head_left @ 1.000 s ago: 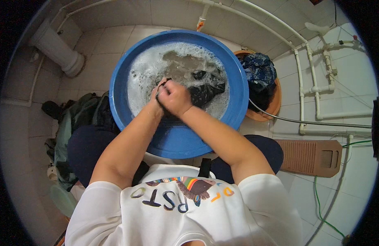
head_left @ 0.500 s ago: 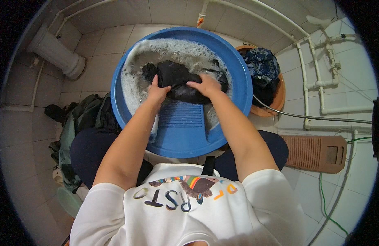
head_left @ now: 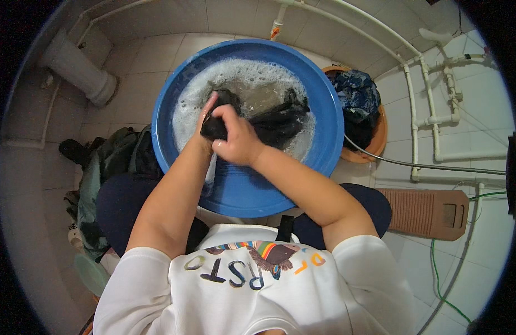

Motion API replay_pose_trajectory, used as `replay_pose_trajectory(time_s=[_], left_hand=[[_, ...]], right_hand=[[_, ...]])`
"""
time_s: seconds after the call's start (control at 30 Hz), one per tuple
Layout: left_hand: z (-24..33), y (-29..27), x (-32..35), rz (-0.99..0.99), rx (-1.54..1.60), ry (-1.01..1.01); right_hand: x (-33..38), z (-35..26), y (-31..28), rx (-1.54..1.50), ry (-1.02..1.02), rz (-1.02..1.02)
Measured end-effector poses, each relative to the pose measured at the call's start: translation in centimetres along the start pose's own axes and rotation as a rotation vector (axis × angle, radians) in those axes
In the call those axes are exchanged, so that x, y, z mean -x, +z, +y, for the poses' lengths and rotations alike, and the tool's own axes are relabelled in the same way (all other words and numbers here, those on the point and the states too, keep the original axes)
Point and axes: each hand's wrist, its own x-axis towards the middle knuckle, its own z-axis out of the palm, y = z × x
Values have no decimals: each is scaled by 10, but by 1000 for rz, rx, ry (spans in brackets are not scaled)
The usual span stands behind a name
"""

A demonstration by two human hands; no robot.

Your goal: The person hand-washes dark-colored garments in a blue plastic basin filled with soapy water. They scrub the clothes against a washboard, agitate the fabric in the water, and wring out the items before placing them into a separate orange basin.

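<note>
A big blue basin [head_left: 325,106] of soapy water stands on the tiled floor in front of me. A wet black garment [head_left: 274,120] lies in the foam, trailing right from my hands. My right hand [head_left: 238,142] is closed over a bunched part of the garment near the basin's middle. My left hand [head_left: 205,120] is mostly hidden under the right one; its fingers grip the same black bunch from the left side.
An orange tub [head_left: 375,142] holding dark blue clothes sits right of the basin. A brown washboard [head_left: 431,212] lies on the floor at the right. A heap of green and dark clothes [head_left: 110,162] is at the left. White pipes [head_left: 431,84] run along the wall.
My hands have drawn together and toward me, from spread over the garment at the basin's far side to one over the other, bunching the black cloth between them.
</note>
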Motion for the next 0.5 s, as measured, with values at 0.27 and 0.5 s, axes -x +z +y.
replay_pose_trajectory(time_s=[0.27,0.5], left_hand=[[-39,43,19,318,-8,35],[-58,-21,-6,-419,154,361]], right_hand=[[-5,71,-15,361,-13,403],[4,6,13,276,8,224]])
